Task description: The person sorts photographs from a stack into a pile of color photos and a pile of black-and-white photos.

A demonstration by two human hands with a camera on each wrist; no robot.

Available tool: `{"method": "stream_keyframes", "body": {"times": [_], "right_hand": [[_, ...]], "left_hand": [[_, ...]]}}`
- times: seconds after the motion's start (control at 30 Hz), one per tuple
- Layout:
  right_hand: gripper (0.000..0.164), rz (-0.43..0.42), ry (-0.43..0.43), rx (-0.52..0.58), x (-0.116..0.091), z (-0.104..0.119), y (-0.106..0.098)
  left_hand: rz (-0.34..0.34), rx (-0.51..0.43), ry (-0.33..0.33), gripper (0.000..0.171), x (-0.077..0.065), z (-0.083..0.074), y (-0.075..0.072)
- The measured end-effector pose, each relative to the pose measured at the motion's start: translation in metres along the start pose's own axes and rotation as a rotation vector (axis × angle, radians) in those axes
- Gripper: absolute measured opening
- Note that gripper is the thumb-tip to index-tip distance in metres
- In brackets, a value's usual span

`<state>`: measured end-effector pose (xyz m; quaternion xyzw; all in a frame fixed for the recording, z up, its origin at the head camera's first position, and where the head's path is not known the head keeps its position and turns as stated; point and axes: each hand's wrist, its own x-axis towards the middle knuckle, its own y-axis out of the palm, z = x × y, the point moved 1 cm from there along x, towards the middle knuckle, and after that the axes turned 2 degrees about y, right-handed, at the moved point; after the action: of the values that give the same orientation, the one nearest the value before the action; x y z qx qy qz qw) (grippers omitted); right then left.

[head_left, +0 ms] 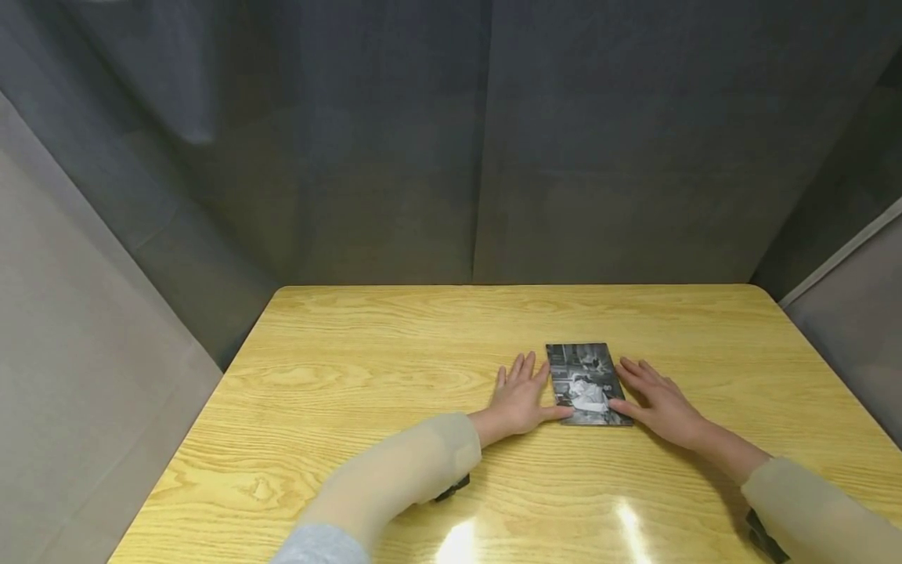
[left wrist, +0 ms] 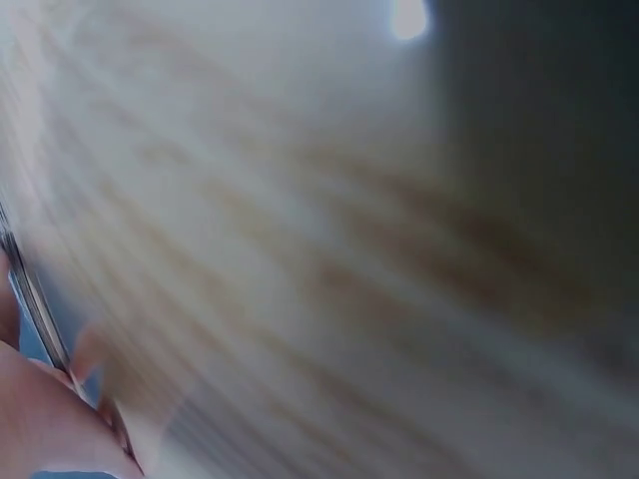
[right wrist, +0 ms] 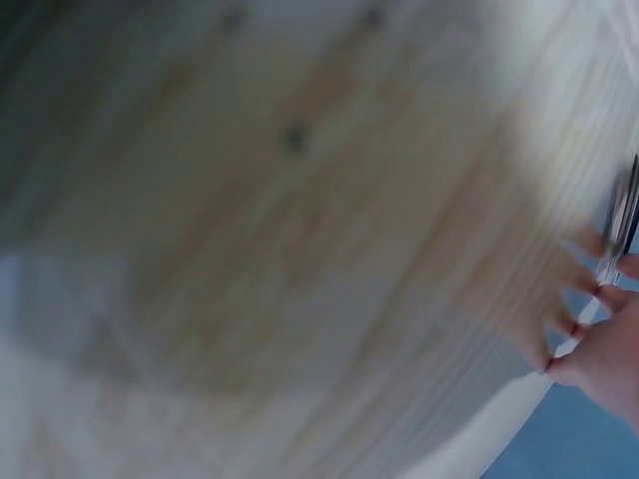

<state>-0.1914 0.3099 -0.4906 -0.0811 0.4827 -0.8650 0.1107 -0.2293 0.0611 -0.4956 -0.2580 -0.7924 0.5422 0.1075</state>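
A thin, flat rectangular item with a black-and-white picture on top, like a booklet (head_left: 585, 376), lies on the wooden table right of the middle. At its left edge my left hand (head_left: 517, 403) has its fingers spread, the thumb over the lower left corner. On the other side, my right hand (head_left: 658, 407) lies with fingers stretched along the right edge and its thumb on the lower right of the picture. Both wrist views catch the thin side of the booklet (left wrist: 38, 304) next to the fingers, low and at the frame's edge.
The wood-grain table (head_left: 317, 376) spreads around both hands. A dark grey curtain (head_left: 387, 157) hangs behind its far edge, with paler grey panels (head_left: 84, 329) at the sides. Light glares off the near part of the tabletop.
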Motion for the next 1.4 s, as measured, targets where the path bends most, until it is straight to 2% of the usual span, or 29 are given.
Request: {"method": "stream_keyframes", "body": {"times": [0.2,0.47,0.63,0.87,1.1,1.4], "right_hand": [[0.075,-0.038,0.001,-0.013,0.0,0.004,0.001],[0.061,-0.167,-0.02,-0.006,0.003,0.011,0.002],[0.056,-0.16,-0.004,0.061,0.004,0.012,0.003],[0.058,-0.135,0.05,0.129,0.005,0.013,0.003],[0.052,-0.193,0.061,0.108,0.005,0.014,0.002],[0.05,-0.198,0.072,0.15,0.006,0.014,0.003]], "left_hand": [[-0.002,0.014,0.002,0.09,0.0,-0.001,0.0],[-0.007,0.013,-0.006,0.089,-0.001,-0.003,-0.002],[-0.004,-0.001,-0.008,0.088,-0.002,-0.005,-0.004],[-0.015,-0.014,-0.019,0.087,-0.002,-0.006,-0.004],[-0.028,-0.062,-0.01,0.087,-0.001,-0.006,-0.005],[-0.037,-0.098,-0.003,0.086,-0.002,-0.008,-0.007]]}}
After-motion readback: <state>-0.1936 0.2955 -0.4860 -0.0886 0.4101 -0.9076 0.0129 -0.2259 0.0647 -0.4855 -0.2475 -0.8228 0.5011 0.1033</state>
